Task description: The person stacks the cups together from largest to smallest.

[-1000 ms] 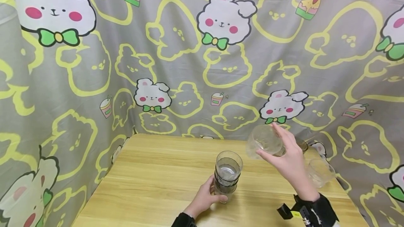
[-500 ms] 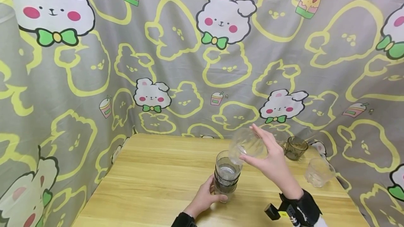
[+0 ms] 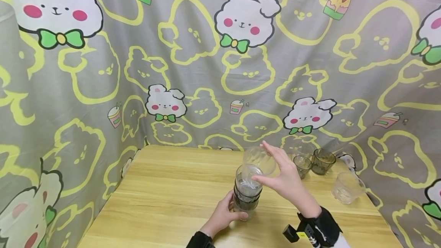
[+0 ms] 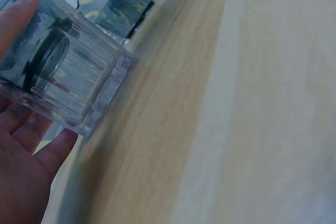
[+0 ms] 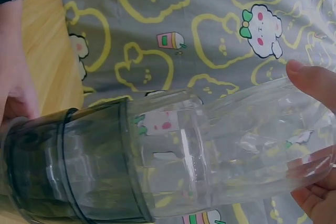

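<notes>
My left hand (image 3: 222, 214) grips the lower part of a stack of nested cups (image 3: 246, 200) that stands on the wooden table. Smoky grey cups and clear ones make up the stack, with a clear cup at its top. In my right hand (image 3: 284, 177) a clear cup (image 3: 260, 158) is held between thumb and fingers, tilted, its base right at the mouth of the stack. The right wrist view shows this clear cup (image 5: 262, 145) lined up with the stack's clear top cup (image 5: 170, 156). In the left wrist view, thumb and fingers wrap the clear bottom cup (image 4: 81, 72).
At the table's back right stand two smoky grey cups (image 3: 324, 162), with a faint clear one behind them. Another clear cup (image 3: 348, 188) sits near the right edge. A grey curtain (image 3: 203, 75) with rabbit prints hangs around the table (image 3: 155, 198).
My right hand has carried the clear cup leftward and down, from the table's back right to the top of the stack. The left hand and the stack have stayed put.
</notes>
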A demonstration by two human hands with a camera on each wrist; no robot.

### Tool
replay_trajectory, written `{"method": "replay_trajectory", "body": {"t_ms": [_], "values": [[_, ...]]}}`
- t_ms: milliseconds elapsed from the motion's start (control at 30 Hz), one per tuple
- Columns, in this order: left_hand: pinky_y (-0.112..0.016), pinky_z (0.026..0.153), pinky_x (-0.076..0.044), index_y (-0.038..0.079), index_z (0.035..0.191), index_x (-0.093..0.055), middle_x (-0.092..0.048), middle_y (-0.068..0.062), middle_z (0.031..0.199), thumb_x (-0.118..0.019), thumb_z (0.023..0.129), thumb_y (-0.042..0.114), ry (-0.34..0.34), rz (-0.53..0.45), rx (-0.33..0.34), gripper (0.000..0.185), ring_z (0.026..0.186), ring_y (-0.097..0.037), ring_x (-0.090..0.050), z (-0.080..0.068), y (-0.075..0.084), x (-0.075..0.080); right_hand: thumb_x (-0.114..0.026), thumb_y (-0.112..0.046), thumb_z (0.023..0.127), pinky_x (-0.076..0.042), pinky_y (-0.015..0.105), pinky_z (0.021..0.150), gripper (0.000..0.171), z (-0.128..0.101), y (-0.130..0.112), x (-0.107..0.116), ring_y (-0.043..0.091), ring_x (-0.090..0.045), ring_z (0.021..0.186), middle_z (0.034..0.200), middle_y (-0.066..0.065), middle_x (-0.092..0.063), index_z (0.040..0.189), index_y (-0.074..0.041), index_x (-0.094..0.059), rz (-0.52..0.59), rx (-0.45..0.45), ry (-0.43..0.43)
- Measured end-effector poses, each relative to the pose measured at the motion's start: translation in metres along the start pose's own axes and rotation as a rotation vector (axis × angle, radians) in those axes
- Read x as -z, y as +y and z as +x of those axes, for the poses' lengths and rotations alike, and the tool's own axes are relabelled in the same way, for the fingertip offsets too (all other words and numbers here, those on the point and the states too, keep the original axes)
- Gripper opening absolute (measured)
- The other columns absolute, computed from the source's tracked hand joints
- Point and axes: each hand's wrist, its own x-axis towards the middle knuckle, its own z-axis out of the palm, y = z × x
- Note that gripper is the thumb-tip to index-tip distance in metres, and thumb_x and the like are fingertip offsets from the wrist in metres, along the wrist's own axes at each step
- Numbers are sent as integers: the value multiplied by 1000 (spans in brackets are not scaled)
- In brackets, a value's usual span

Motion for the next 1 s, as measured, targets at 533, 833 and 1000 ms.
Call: {"method": "replay_trajectory", "body": {"t_ms": [533, 833, 1000], "values": [[-35, 113, -43, 28, 151, -31, -48, -3, 149, -79, 80, 30, -10, -17, 11, 86, 135, -25, -49, 1, 1, 0, -91, -28, 61, -49, 56, 101, 101, -7, 7, -15, 27, -52, 124, 140, 9, -54, 148, -19, -41, -29, 25, -67], [-37, 113, -43, 29, 151, -32, -49, -1, 148, -79, 80, 31, 0, -1, -4, 85, 134, -23, -50, 1, -1, -1, -91, -31, 61, -48, 56, 103, 106, -11, 11, -23, 29, -51, 126, 139, 11, -55, 150, -18, -37, -35, 25, -82], [-40, 113, -43, 29, 150, -33, -50, -1, 147, -79, 80, 31, 1, 3, -7, 84, 134, -22, -50, 0, -1, -2, -92, -30, 60, -50, 54, 101, 107, -14, 13, -27, 28, -52, 125, 138, 10, -56, 151, -19, -37, -45, 43, -71]]}}
